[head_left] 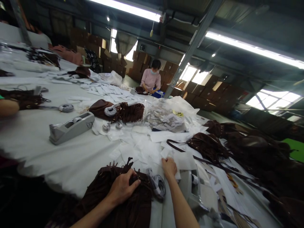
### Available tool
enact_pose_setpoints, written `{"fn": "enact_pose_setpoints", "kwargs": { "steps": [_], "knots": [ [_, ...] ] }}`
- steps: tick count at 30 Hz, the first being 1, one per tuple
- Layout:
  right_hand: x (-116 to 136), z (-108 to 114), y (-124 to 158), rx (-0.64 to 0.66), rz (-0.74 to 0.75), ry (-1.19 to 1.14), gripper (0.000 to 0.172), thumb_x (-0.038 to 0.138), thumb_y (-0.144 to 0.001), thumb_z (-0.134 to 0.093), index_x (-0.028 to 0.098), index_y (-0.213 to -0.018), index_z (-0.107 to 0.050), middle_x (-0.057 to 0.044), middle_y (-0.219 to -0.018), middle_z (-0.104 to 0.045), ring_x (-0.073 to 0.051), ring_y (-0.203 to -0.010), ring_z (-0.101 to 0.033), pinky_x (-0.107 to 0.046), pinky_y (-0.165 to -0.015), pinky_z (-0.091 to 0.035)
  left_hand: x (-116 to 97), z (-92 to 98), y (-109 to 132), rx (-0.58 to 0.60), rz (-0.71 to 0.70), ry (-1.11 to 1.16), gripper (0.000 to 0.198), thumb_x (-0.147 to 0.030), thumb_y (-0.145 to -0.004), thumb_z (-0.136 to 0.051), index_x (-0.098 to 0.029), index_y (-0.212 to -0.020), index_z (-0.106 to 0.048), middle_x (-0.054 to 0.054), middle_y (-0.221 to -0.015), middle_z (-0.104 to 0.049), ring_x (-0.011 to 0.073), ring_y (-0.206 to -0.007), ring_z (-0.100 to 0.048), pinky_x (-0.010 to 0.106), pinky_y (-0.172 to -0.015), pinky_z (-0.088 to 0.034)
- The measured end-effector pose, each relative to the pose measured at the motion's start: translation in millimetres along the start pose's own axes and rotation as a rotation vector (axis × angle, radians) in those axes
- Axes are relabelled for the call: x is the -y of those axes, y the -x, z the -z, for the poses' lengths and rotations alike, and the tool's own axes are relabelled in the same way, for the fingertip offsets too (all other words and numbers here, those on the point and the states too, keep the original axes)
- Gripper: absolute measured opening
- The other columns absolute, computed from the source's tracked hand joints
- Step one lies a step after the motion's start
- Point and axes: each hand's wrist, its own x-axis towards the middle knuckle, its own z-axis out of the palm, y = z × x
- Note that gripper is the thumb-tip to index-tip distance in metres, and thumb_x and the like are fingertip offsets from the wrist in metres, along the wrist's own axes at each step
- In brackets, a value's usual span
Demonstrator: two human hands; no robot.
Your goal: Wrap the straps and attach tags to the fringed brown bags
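Note:
A dark brown fringed bag (140, 202) lies at the front of the white-covered table. My left hand (122, 186) rests at its top edge, fingers curled round a dark cord or tassel of the bag. Farther right, my right hand (169, 167) is closed over a spread of small white paper sheets (135, 145); its fingertips seem to pinch one, though they are partly hidden. Between the hands and beside the bag sits a wrapped grey coiled strap (158, 186). A grey tape dispenser (192, 186) stands just right of my right forearm.
Another tape dispenser (71, 126) stands at left, near a brown bag with a coiled strap (110, 110). A plastic bag of paper slips (163, 120) lies beyond. Brown bags (249, 152) pile up at right. A co-worker (151, 80) works across the table; another person's arm (8, 107) enters left.

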Motion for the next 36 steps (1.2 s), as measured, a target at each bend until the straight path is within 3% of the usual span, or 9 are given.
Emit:
{"fn": "enact_pose_setpoints", "kwargs": {
  "steps": [3, 7, 9, 16, 18, 22, 25, 30, 36],
  "knots": [
    [-15, 6, 0, 0.03, 0.031, -0.108, 0.027, 0.032, -0.081, -0.051, 0.011, -0.084, -0.068, -0.013, -0.081, -0.071, -0.024, -0.078, -0.066, -0.027, -0.066, -0.047, 0, 1.0, 0, 0.002, 0.003, 0.024, 0.022, -0.044, -0.082, -0.054, -0.025, -0.092, -0.057, 0.002, -0.077, -0.068, 0.0226, -0.075, -0.065, 0.028, -0.069, -0.04],
    [-35, 12, 14, 0.08, 0.038, -0.255, 0.035, 0.038, -0.08, -0.051, 0.009, -0.095, -0.066, -0.007, -0.073, -0.07, -0.017, -0.055, -0.063, -0.022, -0.049, -0.045, 1, 1.3, 0, 0.021, 0.016, 0.063, 0.022, -0.044, -0.081, -0.055, -0.025, -0.09, -0.057, 0.002, -0.076, -0.069, 0.0228, -0.074, -0.065, 0.028, -0.068, -0.04],
    [-42, 14, 24, 0.109, 0.045, -0.293, 0.036, 0.039, -0.082, -0.048, 0.01, -0.09, -0.067, -0.005, -0.066, -0.069, -0.016, -0.048, -0.061, -0.022, -0.044, -0.044, 1, 1.4, 1, 0.02, 0.029, 0.067, 0.022, -0.045, -0.081, -0.055, -0.025, -0.09, -0.058, 0.003, -0.078, -0.069, 0.0234, -0.077, -0.065, 0.028, -0.07, -0.04],
    [-48, 30, 44, 0.098, 0.066, -0.2, 0.04, 0.037, -0.087, -0.042, 0.017, -0.058, -0.061, -0.005, -0.051, -0.061, -0.019, -0.051, -0.062, -0.026, -0.05, -0.043, -1, 2.0, 3, 0.026, 0.012, 0.047, 0.021, -0.044, -0.083, -0.053, -0.025, -0.091, -0.056, 0.001, -0.075, -0.068, 0.0212, -0.071, -0.064, 0.027, -0.066, -0.039],
    [-42, 37, 48, 0.056, 0.056, -0.128, 0.04, 0.039, -0.088, -0.044, 0.016, -0.061, -0.062, -0.01, -0.058, -0.064, -0.024, -0.062, -0.065, -0.029, -0.058, -0.045, 0, 1.3, 3, 0.017, 0.006, 0.046, 0.022, -0.044, -0.083, -0.052, -0.025, -0.092, -0.056, 0.001, -0.077, -0.068, 0.0213, -0.072, -0.064, 0.027, -0.066, -0.039],
    [-10, 46, 54, -0.065, 0.168, -0.015, 0.034, 0.043, -0.09, -0.047, 0.016, -0.097, -0.066, -0.014, -0.09, -0.068, -0.027, -0.087, -0.064, -0.036, -0.075, -0.045, 3, -1.5, 3, 0.005, -0.004, 0.038, 0.024, -0.045, -0.083, -0.052, -0.024, -0.095, -0.057, 0.003, -0.084, -0.07, 0.0228, -0.079, -0.065, 0.028, -0.07, -0.04],
    [23, 37, 50, 0.027, 0.253, -0.148, 0.029, 0.038, -0.093, -0.049, 0.016, -0.106, -0.063, -0.01, -0.102, -0.065, -0.022, -0.092, -0.062, -0.037, -0.082, -0.047, 4, -2.6, 2, 0.012, -0.005, 0.031, 0.023, -0.044, -0.083, -0.053, -0.024, -0.094, -0.058, 0.003, -0.084, -0.069, 0.0227, -0.08, -0.065, 0.028, -0.072, -0.041],
    [63, 10, 34, 0.109, 0.226, -0.335, 0.032, 0.034, -0.091, -0.056, 0.017, -0.117, -0.055, -0.007, -0.118, -0.057, -0.021, -0.099, -0.059, -0.041, -0.083, -0.052, 1, -1.4, 1, 0.01, -0.029, 0.043, 0.021, -0.042, -0.083, -0.053, -0.024, -0.093, -0.057, 0.002, -0.083, -0.068, 0.0215, -0.08, -0.064, 0.027, -0.072, -0.04],
    [63, -2, 16, 0.146, 0.094, -0.561, 0.028, 0.034, -0.091, -0.055, 0.018, -0.114, -0.058, -0.006, -0.118, -0.058, -0.02, -0.097, -0.06, -0.037, -0.081, -0.052, -1, -0.1, 0, 0.006, -0.035, 0.073, 0.02, -0.041, -0.083, -0.053, -0.023, -0.09, -0.056, 0.0, -0.079, -0.068, 0.0201, -0.076, -0.064, 0.026, -0.072, -0.04]
  ]
}}
